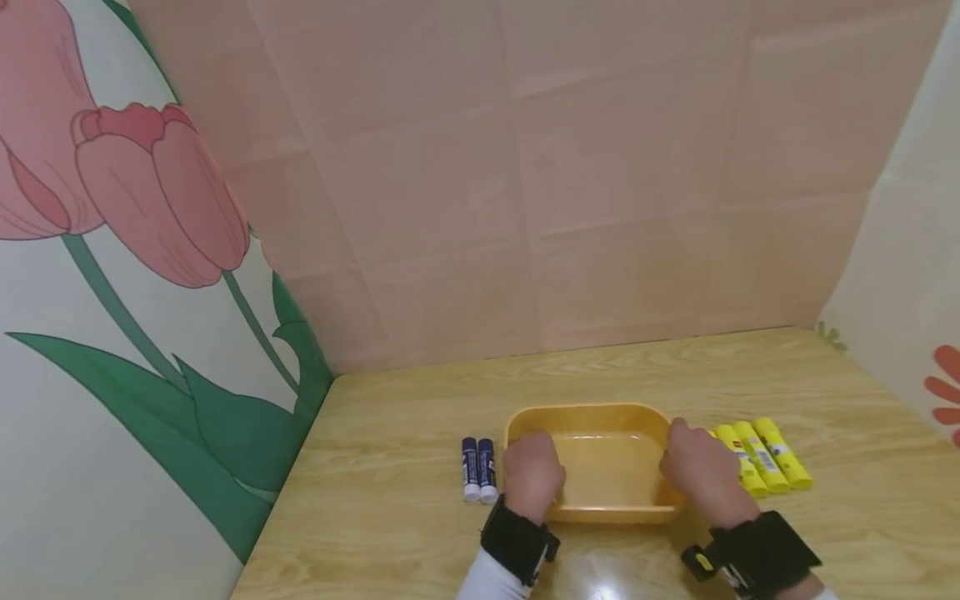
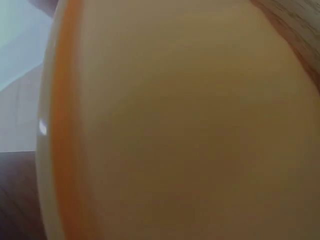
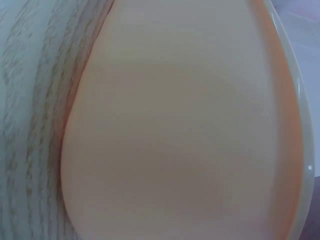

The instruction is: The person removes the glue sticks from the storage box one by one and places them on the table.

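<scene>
An orange-yellow plastic tray [image 1: 607, 515] with rounded corners and nothing inside stands on the wooden table. My left hand [image 1: 534, 473] grips its left rim with curled fingers. At the opposite end my right hand [image 1: 701, 471] holds the right rim the same way. Both wrist views are filled by the outer wall of the tray, its wall [image 2: 190, 125] on the left and its wall [image 3: 170, 125] on the right, close up and blurred. Two dark blue glue sticks [image 1: 478, 469] with white ends lie just left of the tray.
Several yellow glue sticks [image 1: 782, 454] lie side by side right of the tray, partly behind my right hand. A pinkish covering [image 1: 525, 183] rises at the table's back edge. A tulip-printed wall panel [image 1: 150, 375] borders the left side, and a white panel [image 1: 900, 275] the right.
</scene>
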`<state>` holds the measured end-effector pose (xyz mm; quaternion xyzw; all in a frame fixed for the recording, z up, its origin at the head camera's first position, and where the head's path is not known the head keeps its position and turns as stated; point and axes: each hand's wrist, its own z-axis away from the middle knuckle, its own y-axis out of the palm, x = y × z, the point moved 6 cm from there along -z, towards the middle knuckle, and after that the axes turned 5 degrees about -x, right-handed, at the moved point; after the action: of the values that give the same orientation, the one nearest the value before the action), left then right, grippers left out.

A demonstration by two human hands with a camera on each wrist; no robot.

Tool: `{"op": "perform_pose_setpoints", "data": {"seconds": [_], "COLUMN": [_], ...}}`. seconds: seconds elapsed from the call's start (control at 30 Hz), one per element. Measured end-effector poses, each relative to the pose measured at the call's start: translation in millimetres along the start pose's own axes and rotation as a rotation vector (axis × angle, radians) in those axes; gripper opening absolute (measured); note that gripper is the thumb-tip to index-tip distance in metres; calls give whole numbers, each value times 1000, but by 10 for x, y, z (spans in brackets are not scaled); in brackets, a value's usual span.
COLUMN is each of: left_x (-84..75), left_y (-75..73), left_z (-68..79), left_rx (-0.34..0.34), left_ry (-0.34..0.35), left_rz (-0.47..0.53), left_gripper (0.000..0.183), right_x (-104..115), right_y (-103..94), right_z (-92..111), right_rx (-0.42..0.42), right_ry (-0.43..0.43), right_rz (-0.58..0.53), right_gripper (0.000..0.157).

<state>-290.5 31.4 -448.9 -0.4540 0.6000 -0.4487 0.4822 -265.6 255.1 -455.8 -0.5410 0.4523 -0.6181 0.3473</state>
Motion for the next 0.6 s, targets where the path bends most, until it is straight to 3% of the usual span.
{"op": "perform_pose_setpoints", "data": {"seconds": [0.17,0.33,0.6], "left_x": [-35,-64,-91], "left_y": [36,87,72], "left_z": [-7,-28,-78], "left_rx": [-66,-56,-62], "left_ry": [-2,-6,2], "left_rz": [-57,-77,-58], "left_gripper": [18,22,13], "right_x": [3,9,13], "right_y": [-7,-7,4], "right_z": [3,-3,-4], "right_rx": [5,21,36], "right_ry": [7,15,37], "right_rz": [3,-1,1], "right_gripper": [20,21,21]}}
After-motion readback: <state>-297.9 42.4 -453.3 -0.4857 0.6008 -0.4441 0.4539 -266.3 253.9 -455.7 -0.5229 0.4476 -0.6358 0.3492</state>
